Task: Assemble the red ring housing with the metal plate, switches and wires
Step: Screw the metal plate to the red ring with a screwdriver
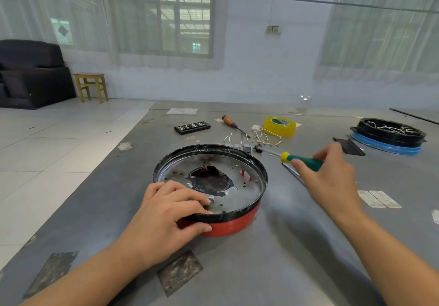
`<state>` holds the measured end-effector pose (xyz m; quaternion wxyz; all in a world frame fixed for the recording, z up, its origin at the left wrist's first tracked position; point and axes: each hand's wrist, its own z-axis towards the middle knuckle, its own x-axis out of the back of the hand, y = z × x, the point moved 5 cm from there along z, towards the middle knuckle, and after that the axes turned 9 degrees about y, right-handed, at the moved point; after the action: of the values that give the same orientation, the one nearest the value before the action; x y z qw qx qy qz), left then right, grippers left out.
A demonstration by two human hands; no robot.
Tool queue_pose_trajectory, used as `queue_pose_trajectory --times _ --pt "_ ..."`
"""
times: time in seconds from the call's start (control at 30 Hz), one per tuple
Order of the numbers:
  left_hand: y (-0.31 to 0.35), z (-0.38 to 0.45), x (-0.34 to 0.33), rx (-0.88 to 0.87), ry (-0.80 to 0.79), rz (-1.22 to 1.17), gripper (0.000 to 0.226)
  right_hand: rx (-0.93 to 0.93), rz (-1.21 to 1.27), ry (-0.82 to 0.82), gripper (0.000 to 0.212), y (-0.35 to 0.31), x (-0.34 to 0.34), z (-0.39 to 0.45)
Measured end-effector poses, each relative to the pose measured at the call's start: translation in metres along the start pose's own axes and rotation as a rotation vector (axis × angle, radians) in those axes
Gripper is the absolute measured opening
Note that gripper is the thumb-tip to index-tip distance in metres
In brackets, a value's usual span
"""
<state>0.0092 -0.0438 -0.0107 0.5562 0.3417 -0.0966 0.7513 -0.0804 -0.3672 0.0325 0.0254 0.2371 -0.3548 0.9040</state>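
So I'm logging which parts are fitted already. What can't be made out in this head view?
- Underside of the metal plate and inside of the red ring housing: covered by the plate.
- Near rim: covered by the left hand.
- Screwdriver grip: partly wrapped by the right hand; its tip is too small.
- Small switches and wires: too small to count.
- Contents of the black ring: tangled, far away.
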Motion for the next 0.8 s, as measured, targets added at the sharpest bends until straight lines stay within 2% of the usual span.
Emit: queue_pose_trajectory --times 0.17,0.3,0.47,0.63,0.73,0.8 --pt "0.001 -0.002 0.0 -0.016 0.025 -0.014 0.026 -0.056 -0.175 -0.24 0.036 0.021 -0.026 -0.015" --pt "0.002 -0.004 0.001 -0.073 0.044 -0.012 0.024 -0.006 -0.308 -0.381 0.035 0.019 -0.034 -0.022" --pt "0.006 -0.005 0.001 -0.191 0.095 0.0 0.024 0.111 -0.444 -0.463 0.031 0.009 -0.037 -0.028" --pt "0.014 -0.006 0.006 -0.339 0.186 0.092 0.026 0.133 -0.464 -0.537 0.029 0.008 -0.041 -0.034" --pt "0.018 -0.007 0.007 -0.374 0.219 0.113 0.018 0.194 -0.423 -0.457 0.024 0.002 -0.038 -0.03" --pt "0.018 -0.008 0.007 -0.386 0.224 0.121 0.013 0.224 -0.231 -0.318 0.021 -0.01 -0.029 -0.028"
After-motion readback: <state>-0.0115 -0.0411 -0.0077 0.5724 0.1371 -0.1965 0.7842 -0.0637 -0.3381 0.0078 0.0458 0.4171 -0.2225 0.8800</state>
